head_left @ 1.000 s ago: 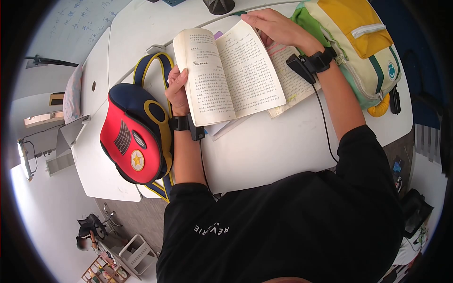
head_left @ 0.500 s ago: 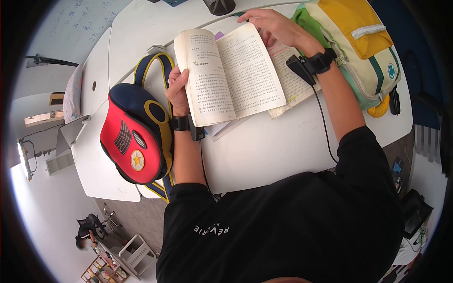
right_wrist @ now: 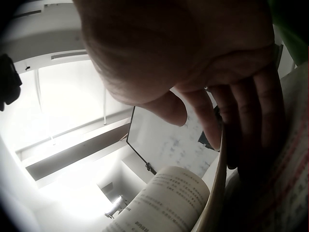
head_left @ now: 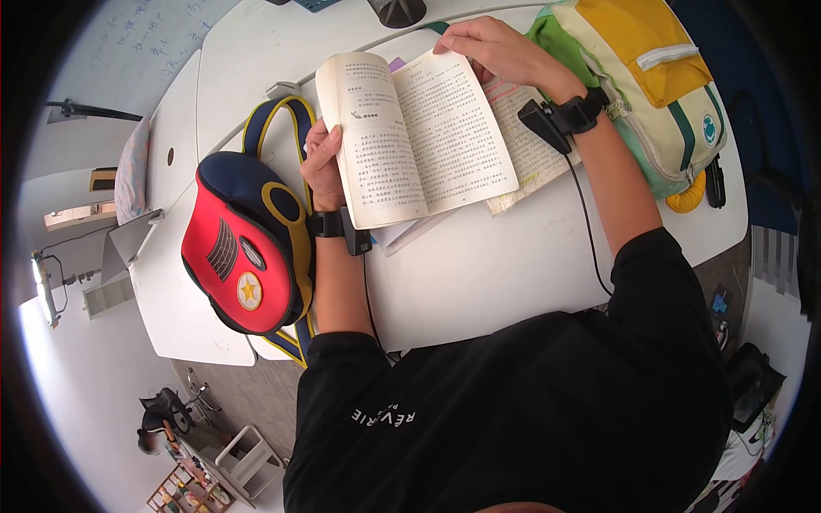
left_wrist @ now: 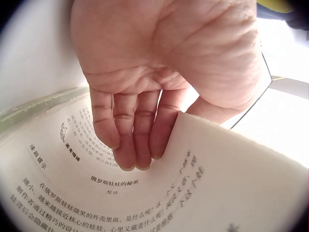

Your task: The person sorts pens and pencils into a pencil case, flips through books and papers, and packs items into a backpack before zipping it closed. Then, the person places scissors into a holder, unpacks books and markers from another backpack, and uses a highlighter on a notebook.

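An open book (head_left: 457,141) with printed pages is tilted above the white table. At its left edge the left hand (head_left: 322,167) grips it, thumb over the page margin. In the left wrist view that hand's fingers (left_wrist: 140,130) curl against a printed page (left_wrist: 120,193). The right hand (head_left: 513,60) touches the top right corner of the right-hand page with its fingertips. In the right wrist view, the right hand (right_wrist: 188,58) has its thumb apart from the page edge (right_wrist: 219,179), with fingers beside that edge. A sheet with red and yellow marks (head_left: 534,141) lies partly under the book.
A red and navy bag (head_left: 248,248) lies left of the book. At the right is a cream, green and yellow backpack (head_left: 650,94). A black mesh holder (head_left: 398,10) stands at the table's far edge. Cables run from both wrist cameras.
The right hand's fingers lifted slightly off the page corner, then came back down onto it. The left hand and the book have barely moved.
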Available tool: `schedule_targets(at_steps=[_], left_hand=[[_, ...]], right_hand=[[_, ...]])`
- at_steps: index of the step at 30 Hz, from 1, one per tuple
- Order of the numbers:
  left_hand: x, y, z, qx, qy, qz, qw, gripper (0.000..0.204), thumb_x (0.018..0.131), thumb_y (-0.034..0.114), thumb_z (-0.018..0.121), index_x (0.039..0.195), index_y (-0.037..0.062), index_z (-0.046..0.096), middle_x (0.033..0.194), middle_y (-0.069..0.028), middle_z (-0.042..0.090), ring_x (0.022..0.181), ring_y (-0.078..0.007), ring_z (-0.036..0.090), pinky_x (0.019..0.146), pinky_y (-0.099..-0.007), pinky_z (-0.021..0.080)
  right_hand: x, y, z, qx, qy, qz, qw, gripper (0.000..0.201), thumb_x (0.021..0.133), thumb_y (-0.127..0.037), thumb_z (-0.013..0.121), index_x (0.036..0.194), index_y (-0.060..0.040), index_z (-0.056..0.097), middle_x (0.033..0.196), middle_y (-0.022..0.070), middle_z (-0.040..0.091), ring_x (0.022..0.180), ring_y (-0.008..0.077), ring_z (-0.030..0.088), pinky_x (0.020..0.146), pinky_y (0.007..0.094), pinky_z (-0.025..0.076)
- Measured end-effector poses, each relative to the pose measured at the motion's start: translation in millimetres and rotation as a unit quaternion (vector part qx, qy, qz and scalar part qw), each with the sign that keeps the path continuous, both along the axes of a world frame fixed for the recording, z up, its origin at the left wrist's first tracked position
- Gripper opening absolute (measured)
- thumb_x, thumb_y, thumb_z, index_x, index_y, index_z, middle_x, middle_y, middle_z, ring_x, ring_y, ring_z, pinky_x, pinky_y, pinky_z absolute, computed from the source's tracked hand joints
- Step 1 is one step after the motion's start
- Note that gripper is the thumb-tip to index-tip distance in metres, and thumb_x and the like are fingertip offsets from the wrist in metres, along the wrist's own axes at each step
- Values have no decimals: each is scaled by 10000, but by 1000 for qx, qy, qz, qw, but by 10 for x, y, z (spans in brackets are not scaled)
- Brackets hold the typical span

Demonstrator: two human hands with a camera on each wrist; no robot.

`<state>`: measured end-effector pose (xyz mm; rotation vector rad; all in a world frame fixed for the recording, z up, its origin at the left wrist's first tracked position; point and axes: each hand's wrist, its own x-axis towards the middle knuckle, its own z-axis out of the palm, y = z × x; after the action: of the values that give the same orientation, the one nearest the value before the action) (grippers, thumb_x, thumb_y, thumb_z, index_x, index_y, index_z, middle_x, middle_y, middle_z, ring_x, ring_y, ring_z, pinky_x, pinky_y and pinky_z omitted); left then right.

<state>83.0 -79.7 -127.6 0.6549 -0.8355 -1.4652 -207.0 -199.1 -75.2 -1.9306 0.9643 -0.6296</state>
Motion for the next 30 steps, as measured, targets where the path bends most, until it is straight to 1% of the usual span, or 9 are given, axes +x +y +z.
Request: schedule_targets(at_steps=[7,13,16,18,22,24,25,27,30], left_hand=[[55,-21,-70,0,-3,3,1000,388,872,170,613,1165,-84,616,1003,-178,715,829,-226,703,795,-326,561],[3,3,-9,4,-15,12,1000,389,869,179,620,1156,-83,623,991,-176,715,819,-222,699,791,-324,559],[-1,2,4,1,-12,6,1000,384,872,176,617,1156,-83,624,988,-176,716,816,-223,699,789,-323,560],[4,3,2,1,-12,6,1000,381,874,175,615,1154,-83,624,986,-176,716,814,-222,699,787,-323,560],[5,-1,-11,-1,-5,8,1000,370,878,171,610,1147,-82,625,981,-175,716,808,-220,700,782,-323,561],[-2,1,-1,0,-7,8,1000,370,879,172,610,1147,-82,625,983,-174,716,808,-219,700,781,-322,561],[-5,4,2,1,-8,8,1000,369,880,173,610,1147,-82,624,984,-174,716,808,-218,699,780,-321,561],[-2,3,0,-1,-9,7,1000,372,880,173,610,1151,-82,622,987,-173,716,808,-217,699,781,-320,561],[20,-7,-27,-5,-9,6,1000,378,881,173,609,1160,-82,618,995,-173,715,814,-218,701,784,-321,561]], right_hand=[[-2,-23,-27,-14,10,2,1000,350,1022,-295,472,1105,-20,674,865,57,654,735,119,625,657,279,542],[-12,-4,19,-13,26,-1,1000,356,1019,-312,477,1077,-16,666,840,45,651,682,109,613,628,278,536],[-2,-18,-9,33,-12,-21,999,357,1017,-324,480,1036,-10,650,828,39,646,665,107,612,603,275,530],[-13,-82,-60,-7,13,-3,1000,354,1018,-327,480,1019,-8,633,831,36,644,670,109,618,590,275,528],[-18,-87,-78,-4,13,-4,1000,347,1020,-325,476,1036,-15,630,828,34,642,683,105,618,587,275,526],[-20,-81,-68,-3,5,6,1000,358,1021,-329,469,1136,-25,618,856,40,642,724,113,633,614,284,543],[-15,-69,-71,-3,5,6,1000,358,1021,-329,469,1136,-25,618,856,40,642,724,113,633,614,284,543],[0,-40,-78,-31,-3,-18,999,394,1021,-336,464,1253,-42,587,886,46,640,761,125,647,653,294,561],[-5,-26,-73,-23,-2,-20,1000,434,1021,-353,462,1326,-59,554,920,54,641,790,137,657,671,304,572]])
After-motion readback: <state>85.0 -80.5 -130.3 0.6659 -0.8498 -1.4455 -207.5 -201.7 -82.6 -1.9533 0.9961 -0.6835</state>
